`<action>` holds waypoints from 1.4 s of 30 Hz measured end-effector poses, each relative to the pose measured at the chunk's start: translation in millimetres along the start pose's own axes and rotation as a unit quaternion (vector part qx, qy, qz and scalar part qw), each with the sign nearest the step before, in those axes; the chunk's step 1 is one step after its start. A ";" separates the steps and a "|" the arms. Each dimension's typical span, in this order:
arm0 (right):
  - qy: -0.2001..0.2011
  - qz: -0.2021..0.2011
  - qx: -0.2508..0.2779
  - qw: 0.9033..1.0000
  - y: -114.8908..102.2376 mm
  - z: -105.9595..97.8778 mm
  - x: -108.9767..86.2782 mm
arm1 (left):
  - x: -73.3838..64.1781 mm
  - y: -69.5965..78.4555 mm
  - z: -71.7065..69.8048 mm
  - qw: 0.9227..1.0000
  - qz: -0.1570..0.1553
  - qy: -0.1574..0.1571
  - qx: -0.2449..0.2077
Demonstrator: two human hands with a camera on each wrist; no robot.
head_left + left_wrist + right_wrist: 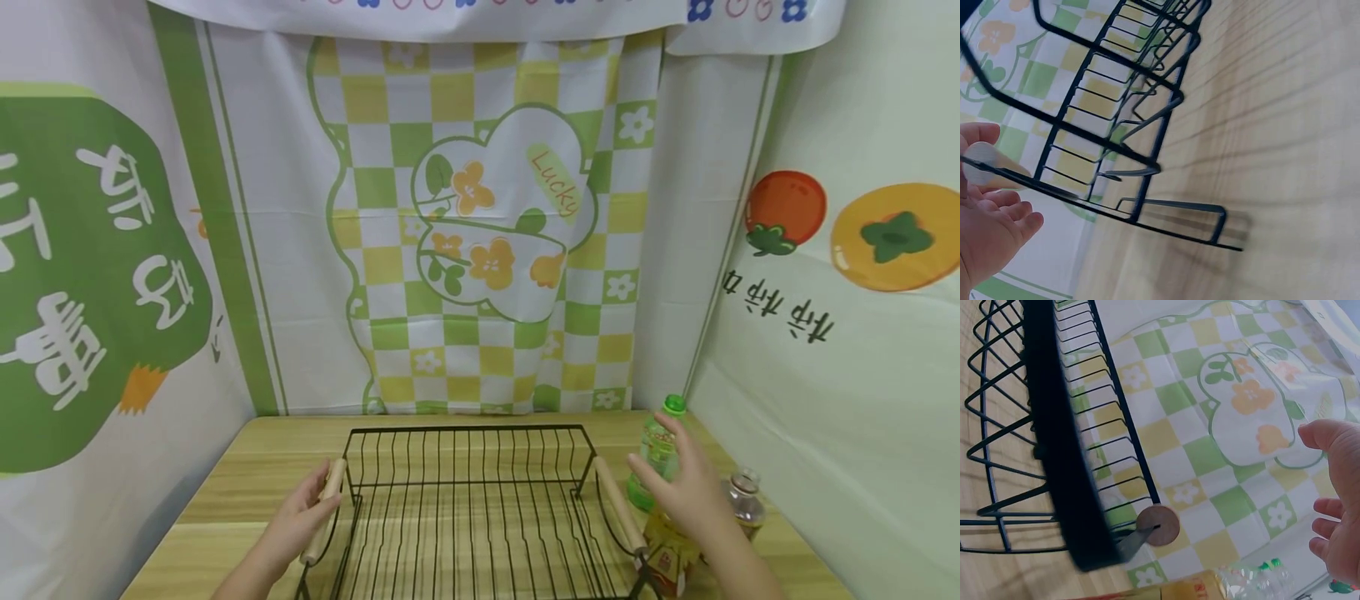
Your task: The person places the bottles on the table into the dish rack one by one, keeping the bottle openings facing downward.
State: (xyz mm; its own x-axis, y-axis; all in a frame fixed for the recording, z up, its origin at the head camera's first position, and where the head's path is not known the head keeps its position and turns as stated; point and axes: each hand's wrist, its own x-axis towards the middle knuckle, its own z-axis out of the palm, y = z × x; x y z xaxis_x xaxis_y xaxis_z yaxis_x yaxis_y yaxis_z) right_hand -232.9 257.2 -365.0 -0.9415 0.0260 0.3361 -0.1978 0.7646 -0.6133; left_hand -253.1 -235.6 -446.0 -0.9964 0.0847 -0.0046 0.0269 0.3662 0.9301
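A black wire dish rack stands on the wooden table, with a pale wooden handle at each side. My left hand is at the left handle; its thumb lies over the wood and the fingers stay loosely extended along the outer side. In the left wrist view the handle's round end shows beside thumb and fingers. My right hand is spread in the air, apart from the right handle and in front of the bottles. Nothing is in its grasp.
Beyond the right hand stands a green bottle with a green cap. A yellow-labelled bottle and a clear-necked bottle are partly hidden by the right arm. Printed cloth walls enclose the wooden table at back and sides.
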 end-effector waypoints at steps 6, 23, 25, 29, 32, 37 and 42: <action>0.011 0.029 -0.008 0.999 9.0 -1.6 -9.9 | 0.4 -5.7 4.0 1.000 -0.016 -0.003 -0.017; 0.011 0.067 0.017 0.998 39.0 5.2 -25.9 | 3.1 -13.0 5.8 0.999 -0.024 -0.002 -0.047; 0.009 0.076 0.023 0.997 43.3 6.7 -28.1 | 2.8 -13.1 5.6 0.999 -0.023 0.001 -0.047; 0.004 0.092 0.015 0.996 52.1 10.2 -32.6 | 1.7 -12.5 5.6 0.999 -0.020 0.005 -0.049; -0.004 0.105 0.004 0.994 59.5 13.8 -35.8 | 1.5 -12.3 5.7 0.999 -0.019 0.004 -0.050; 0.010 0.107 0.013 0.994 71.3 22.0 -41.3 | 3.3 -13.5 6.2 0.999 -0.018 0.002 -0.048; 0.055 0.086 0.035 0.994 82.1 32.8 -45.7 | 2.8 -11.4 7.3 0.998 -0.016 0.005 -0.053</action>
State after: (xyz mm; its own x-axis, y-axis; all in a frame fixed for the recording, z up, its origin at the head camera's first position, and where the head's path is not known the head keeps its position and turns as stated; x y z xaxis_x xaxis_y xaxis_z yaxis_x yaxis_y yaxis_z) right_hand -215.1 297.6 -454.2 -0.9284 0.2256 0.2954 -0.0581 0.6968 -0.7149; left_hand -255.6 -232.8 -459.3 -0.9974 0.0645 -0.0309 -0.0125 0.2689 0.9631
